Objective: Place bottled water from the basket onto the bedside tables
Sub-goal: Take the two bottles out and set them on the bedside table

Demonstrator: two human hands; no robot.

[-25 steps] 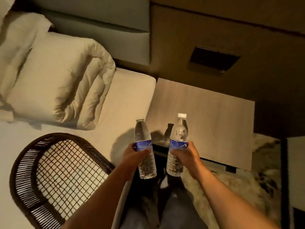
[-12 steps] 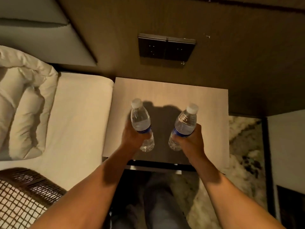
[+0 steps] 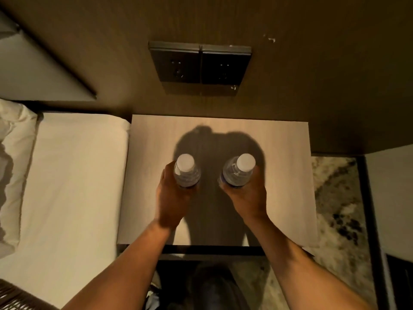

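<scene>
Two clear water bottles with white caps stand upright over the middle of the light wooden bedside table [image 3: 286, 198], seen from straight above. My left hand [image 3: 171, 200] wraps the left bottle [image 3: 186, 171] from its near side. The right bottle [image 3: 240, 172] is gripped the same way by my right hand [image 3: 250, 198]. I cannot tell whether the bottle bases touch the tabletop. A corner of the dark woven basket [image 3: 13, 296] shows at the bottom left on the bed.
The bed [image 3: 73, 186] with white sheet and a pillow [image 3: 11, 175] borders the table's left side. A dark socket panel [image 3: 199, 63] sits on the wooden wall behind the table. Patterned carpet [image 3: 339, 209] lies to the right.
Both hands carried the bottles from over the table's near edge to above its middle and turned them upright. My view tipped down over the table; the basket slid almost out of sight.
</scene>
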